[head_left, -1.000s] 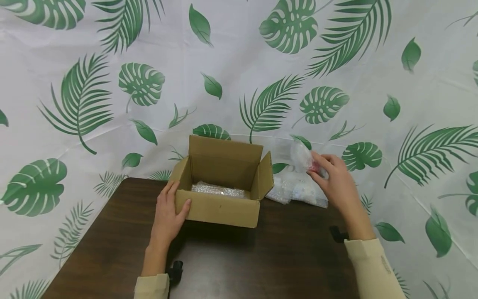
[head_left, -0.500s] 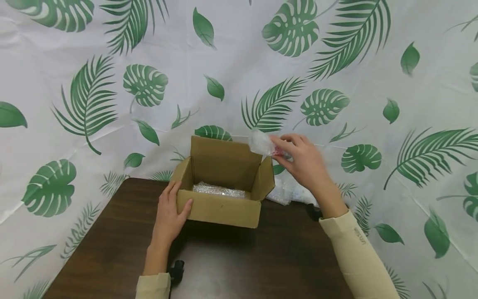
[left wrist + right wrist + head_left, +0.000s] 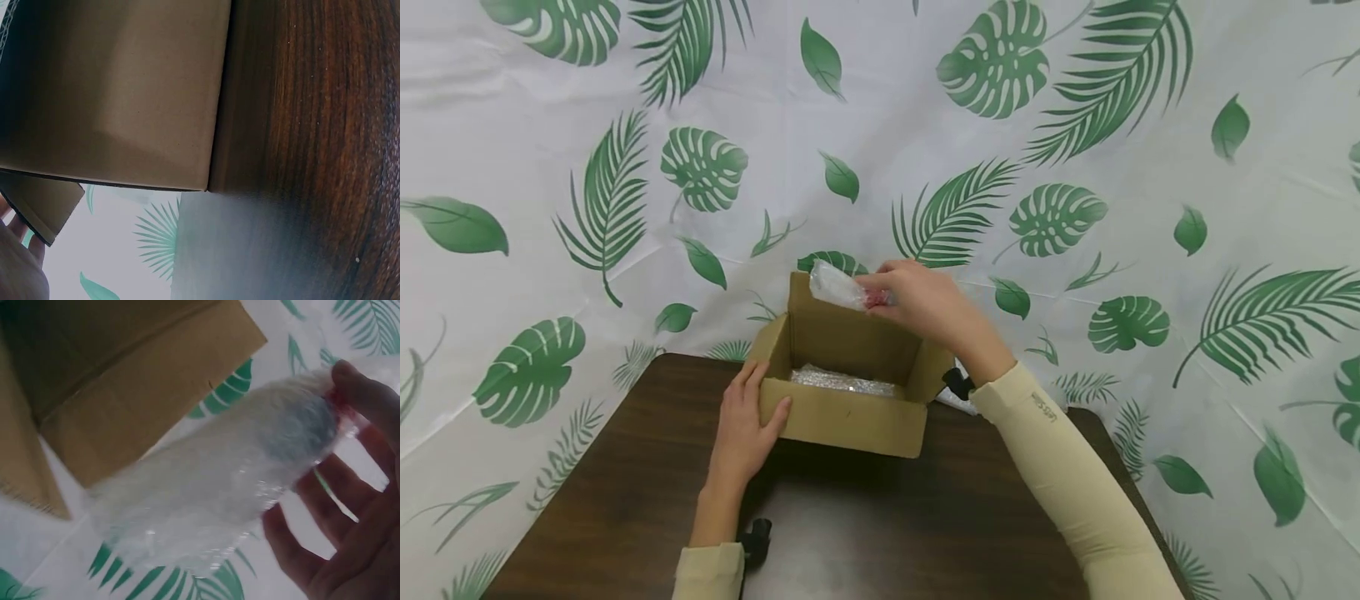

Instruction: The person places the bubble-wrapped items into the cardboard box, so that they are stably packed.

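An open cardboard box (image 3: 842, 427) stands on the table with its flaps up. My left hand (image 3: 741, 429) grips its left front corner, thumb over the front wall and fingers along the left side. Above the box's back part, my right hand (image 3: 925, 307) pinches a bubble-wrapped package (image 3: 833, 286) between thumb and fingers. In the right wrist view, something dark grey-blue and red shows blurred through the bubble wrap (image 3: 187, 487); its kind is hidden. More bubble wrap (image 3: 842, 382) lies inside the box. The left wrist view shows the box wall (image 3: 137, 106) close up.
The dark wooden table (image 3: 850, 533) extends in front of the box. Clear bubble-wrapped items (image 3: 957, 402) lie right of the box, mostly hidden by the right arm. A white leaf-patterned cloth (image 3: 880, 108) hangs behind the table.
My right hand has carried the bubble-wrapped package leftward from beyond the box's right side to over its back part. My left hand keeps its grip on the box.
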Demonstrator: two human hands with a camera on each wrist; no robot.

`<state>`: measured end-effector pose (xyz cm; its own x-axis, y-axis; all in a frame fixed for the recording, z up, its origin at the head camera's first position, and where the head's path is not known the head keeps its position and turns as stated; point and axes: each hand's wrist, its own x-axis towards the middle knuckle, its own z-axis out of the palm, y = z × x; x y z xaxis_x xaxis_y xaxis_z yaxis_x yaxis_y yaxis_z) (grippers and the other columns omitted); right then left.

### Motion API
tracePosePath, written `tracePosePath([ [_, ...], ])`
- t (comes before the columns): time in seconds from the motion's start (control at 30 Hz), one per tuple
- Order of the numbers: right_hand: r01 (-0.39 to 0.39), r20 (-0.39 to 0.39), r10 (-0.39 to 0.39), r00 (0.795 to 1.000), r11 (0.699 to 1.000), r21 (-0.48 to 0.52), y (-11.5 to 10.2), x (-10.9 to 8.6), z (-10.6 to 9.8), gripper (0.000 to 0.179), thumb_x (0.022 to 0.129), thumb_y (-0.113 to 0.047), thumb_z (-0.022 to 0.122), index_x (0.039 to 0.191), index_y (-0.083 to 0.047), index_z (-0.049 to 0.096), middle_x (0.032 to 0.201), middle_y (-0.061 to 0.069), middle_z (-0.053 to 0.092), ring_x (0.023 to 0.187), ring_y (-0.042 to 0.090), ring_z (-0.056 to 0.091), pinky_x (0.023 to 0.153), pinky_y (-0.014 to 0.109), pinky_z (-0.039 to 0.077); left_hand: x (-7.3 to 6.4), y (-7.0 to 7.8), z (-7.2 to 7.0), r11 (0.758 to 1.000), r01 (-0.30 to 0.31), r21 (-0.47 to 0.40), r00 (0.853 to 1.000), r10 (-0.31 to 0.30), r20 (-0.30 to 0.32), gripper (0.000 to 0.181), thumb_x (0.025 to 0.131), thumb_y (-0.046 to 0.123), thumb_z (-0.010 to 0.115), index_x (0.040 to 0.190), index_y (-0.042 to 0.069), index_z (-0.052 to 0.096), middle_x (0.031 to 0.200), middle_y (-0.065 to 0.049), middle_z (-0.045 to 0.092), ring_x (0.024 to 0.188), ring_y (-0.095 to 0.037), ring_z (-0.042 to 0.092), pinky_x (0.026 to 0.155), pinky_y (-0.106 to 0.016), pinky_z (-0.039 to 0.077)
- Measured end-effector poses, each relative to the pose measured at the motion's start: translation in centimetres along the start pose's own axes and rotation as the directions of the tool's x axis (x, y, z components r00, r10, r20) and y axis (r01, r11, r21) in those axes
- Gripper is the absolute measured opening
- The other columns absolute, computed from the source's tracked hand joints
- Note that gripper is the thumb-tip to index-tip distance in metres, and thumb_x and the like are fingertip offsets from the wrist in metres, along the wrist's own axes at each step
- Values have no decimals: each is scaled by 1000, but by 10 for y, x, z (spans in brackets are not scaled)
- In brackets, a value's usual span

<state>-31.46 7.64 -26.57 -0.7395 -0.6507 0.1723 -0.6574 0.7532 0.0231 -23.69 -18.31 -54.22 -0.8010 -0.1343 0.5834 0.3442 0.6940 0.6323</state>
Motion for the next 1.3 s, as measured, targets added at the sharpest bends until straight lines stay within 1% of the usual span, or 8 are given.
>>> tracePosePath([
  [0.13, -35, 196, 26, 980, 999, 39, -6, 30, 8, 52, 102, -31, 76, 153, -26, 63, 124, 0, 75, 106, 19, 68, 86, 40, 58, 1, 1, -1, 1000, 6, 1, 1000, -6, 0, 74, 101, 33, 73, 164, 13, 40, 167, -22, 38, 149, -47, 39, 118, -67, 33],
  [0.27, -61, 378, 21, 925, 994, 95, -10, 53, 25, 55, 104, -29, 73, 156, -17, 59, 140, 4, 72, 124, 22, 68, 106, 43, 55, 2, 0, 0, 1000, -1, 1, 1000, 1, -10, 74, 101, 32, 74, 164, 12, 41, 167, -23, 39, 148, -47, 40, 118, -67, 34],
  [0.43, -112, 494, 41, 868, 987, 116, -11, 69, 51, 61, 104, -25, 73, 160, -12, 53, 158, 9, 59, 140, 28, 60, 115, 46, 50, 2, -2, 1, 1000, -8, 0, 1000, 8, -5, 74, 100, 32, 74, 163, 11, 41, 165, -23, 40, 147, -48, 41, 118, -68, 34],
  [0.57, -156, 574, 96, 813, 986, 55, -17, 76, 71, 58, 103, -22, 71, 158, -14, 54, 156, 9, 59, 132, 26, 60, 108, 44, 51, 3, -3, 1, 1000, -4, -3, 1000, 4, -7, 74, 100, 32, 74, 163, 12, 42, 165, -22, 40, 147, -48, 41, 118, -67, 34],
  [0.7, -143, 618, 161, 769, 986, -79, -25, 78, 88, 40, 101, -25, 70, 140, -18, 65, 134, 4, 66, 106, 21, 57, 88, 39, 48, 3, -2, 1, 1000, 10, -3, 1000, -10, -9, 73, 101, 33, 75, 163, 14, 42, 165, -22, 39, 147, -46, 42, 117, -67, 35],
  [0.9, -117, 566, 154, 810, 988, -101, -34, 78, 103, 17, 99, -23, 73, 114, -17, 69, 109, 2, 68, 93, 20, 55, 80, 38, 47, 3, 0, -1, 999, 32, -3, 999, -32, -4, 72, 101, 35, 74, 163, 15, 42, 166, -20, 38, 148, -45, 42, 118, -67, 35],
  [1.13, -120, 540, 176, 823, 983, -137, -28, 88, 114, 18, 95, -22, 77, 110, -17, 69, 110, 2, 68, 95, 22, 54, 83, 39, 49, 3, 0, -2, 999, 33, -11, 999, -33, -4, 72, 100, 34, 75, 162, 13, 44, 164, -22, 40, 148, -46, 42, 118, -67, 35],
  [1.3, -89, 478, 157, 864, 983, -163, -31, 82, 114, 18, 93, -19, 82, 105, -14, 70, 103, 1, 71, 90, 20, 58, 87, 39, 54, 3, 2, -3, 1000, 24, -10, 1000, -25, -7, 72, 100, 33, 75, 161, 12, 44, 163, -23, 40, 147, -47, 43, 117, -67, 36],
])
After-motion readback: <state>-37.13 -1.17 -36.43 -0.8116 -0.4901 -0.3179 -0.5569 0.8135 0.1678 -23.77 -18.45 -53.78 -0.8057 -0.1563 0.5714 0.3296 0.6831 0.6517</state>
